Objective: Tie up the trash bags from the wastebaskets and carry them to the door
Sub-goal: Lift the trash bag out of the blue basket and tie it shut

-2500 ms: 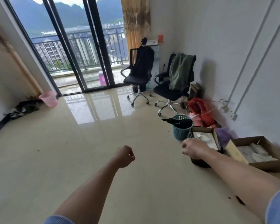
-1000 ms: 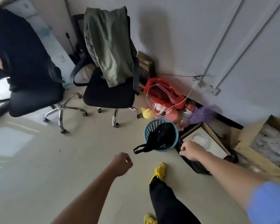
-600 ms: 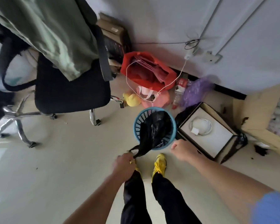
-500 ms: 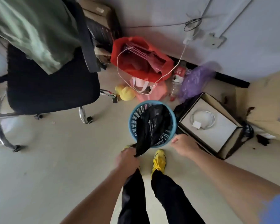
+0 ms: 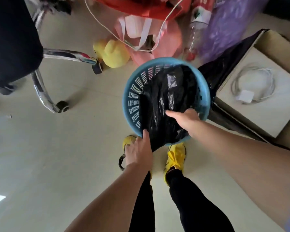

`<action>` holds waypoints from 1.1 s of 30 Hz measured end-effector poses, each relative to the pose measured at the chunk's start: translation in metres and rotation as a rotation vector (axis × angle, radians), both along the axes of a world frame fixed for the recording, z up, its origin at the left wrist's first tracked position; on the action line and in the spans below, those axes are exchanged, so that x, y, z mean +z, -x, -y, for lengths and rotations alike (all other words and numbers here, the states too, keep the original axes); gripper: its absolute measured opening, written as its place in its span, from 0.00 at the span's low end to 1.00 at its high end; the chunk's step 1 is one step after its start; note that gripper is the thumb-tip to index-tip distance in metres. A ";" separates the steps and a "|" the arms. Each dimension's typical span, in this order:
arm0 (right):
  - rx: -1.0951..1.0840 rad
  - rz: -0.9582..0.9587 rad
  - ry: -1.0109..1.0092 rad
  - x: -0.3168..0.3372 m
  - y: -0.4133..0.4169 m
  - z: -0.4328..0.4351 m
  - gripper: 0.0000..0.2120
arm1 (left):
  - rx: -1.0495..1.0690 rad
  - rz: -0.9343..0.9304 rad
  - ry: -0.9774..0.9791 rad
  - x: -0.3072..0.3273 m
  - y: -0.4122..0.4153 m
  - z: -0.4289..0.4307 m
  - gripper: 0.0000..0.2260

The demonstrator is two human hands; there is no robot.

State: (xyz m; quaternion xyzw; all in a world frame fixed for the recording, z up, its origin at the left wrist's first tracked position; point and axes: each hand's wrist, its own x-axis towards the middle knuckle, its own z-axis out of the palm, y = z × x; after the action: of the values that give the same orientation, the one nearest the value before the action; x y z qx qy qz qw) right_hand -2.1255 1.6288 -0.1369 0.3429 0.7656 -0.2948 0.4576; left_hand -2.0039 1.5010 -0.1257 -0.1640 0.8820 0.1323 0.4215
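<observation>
Wastebasket (image 5: 130, 97) stands on the floor (image 5: 40, 156) just ahead of the yellow shoes (image 5: 176, 155): blue, slotted wall, black trash bag (image 5: 164, 101) inside. Bag's near edge spills over the near rim. I see the left hand (image 5: 138, 151) at that rim, thumb laid up along the draped plastic, fingers curled round it, so I read it as gripping the bag. A black loop (image 5: 120, 162) pokes out under that hand. I see the right hand (image 5: 187, 120) over the basket's near-right side, forefinger stretched flat on the bag. Its other fingers are hidden from me, so I can't tell whether it has hold of anything. Around it: chair (image 5: 12, 39) at left, yellow duck toy (image 5: 115, 54) and pink bag (image 5: 171, 39) beyond the basket, open box (image 5: 266, 124) with a coiled white cable (image 5: 256, 87) just beside it at right.
</observation>
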 end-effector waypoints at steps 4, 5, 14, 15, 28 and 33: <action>-0.032 -0.035 -0.056 -0.003 0.006 0.009 0.12 | 0.104 -0.146 -0.116 0.008 0.009 0.012 0.10; -0.033 -0.052 -0.055 0.003 0.008 0.010 0.10 | 0.104 -0.169 -0.126 0.016 0.015 0.014 0.08; -0.030 -0.241 0.038 0.124 0.034 0.019 0.24 | 0.244 -0.399 -0.159 0.134 0.061 0.038 0.05; -0.020 -0.258 0.057 0.143 0.036 0.020 0.20 | 0.265 -0.419 -0.165 0.151 0.061 0.040 0.05; 0.223 -0.353 0.163 0.283 -0.067 0.062 0.15 | 0.409 -0.460 -0.195 0.275 -0.074 0.076 0.06; 0.201 -0.485 0.183 0.288 -0.140 0.089 0.12 | 0.422 -0.518 -0.279 0.269 -0.145 0.102 0.08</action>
State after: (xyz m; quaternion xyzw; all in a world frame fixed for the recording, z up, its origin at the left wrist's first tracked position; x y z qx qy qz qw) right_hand -1.9850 1.5397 0.1510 0.1418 0.8532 -0.3892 0.3171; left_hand -1.8586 1.3992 0.1437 -0.2444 0.8797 0.3727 0.1658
